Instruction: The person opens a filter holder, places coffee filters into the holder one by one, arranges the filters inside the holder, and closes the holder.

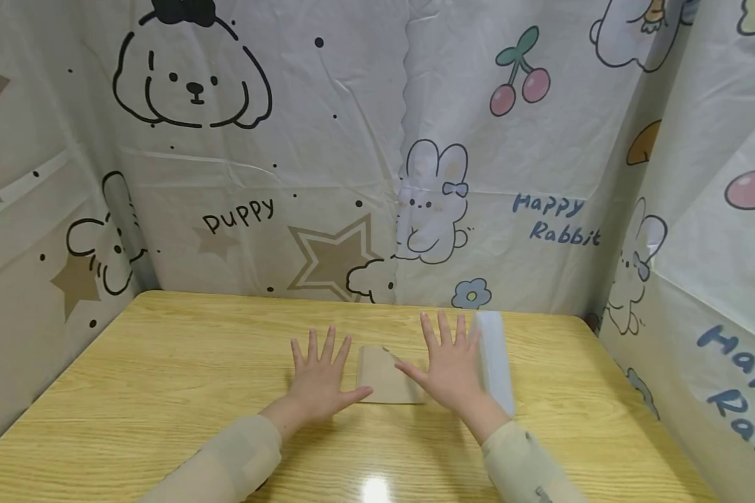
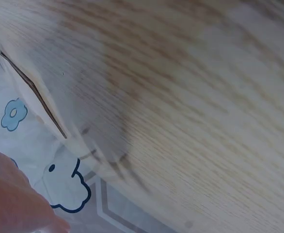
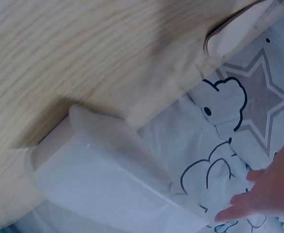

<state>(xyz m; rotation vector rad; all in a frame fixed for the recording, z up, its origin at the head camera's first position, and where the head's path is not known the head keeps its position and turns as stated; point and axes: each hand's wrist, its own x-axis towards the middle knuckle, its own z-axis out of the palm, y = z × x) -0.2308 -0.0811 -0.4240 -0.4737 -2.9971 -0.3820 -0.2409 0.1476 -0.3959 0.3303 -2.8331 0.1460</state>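
Note:
My left hand (image 1: pixel 317 383) is held over the table with its fingers straight and spread, holding nothing. To its right, my right hand (image 1: pixel 451 370) also has spread, straight fingers and holds nothing. Between the two lies a flat, tan, paper-like square (image 1: pixel 386 383), and both thumbs overlap its sides in the head view. The left wrist view catches the square's thin dark edge (image 2: pixel 33 88). Just beyond the right hand stands a long white plastic case (image 1: pixel 495 363), partly hidden by the fingers. From the right wrist, the case (image 3: pixel 108 179) looks smooth with rounded corners.
Both items sit on a light wood-grain table (image 1: pixel 182 370) with rounded back corners. A white curtain (image 1: pixel 327 161) printed with cartoon animals, stars and cherries rises behind it and along both sides. Glare shows near the table's front.

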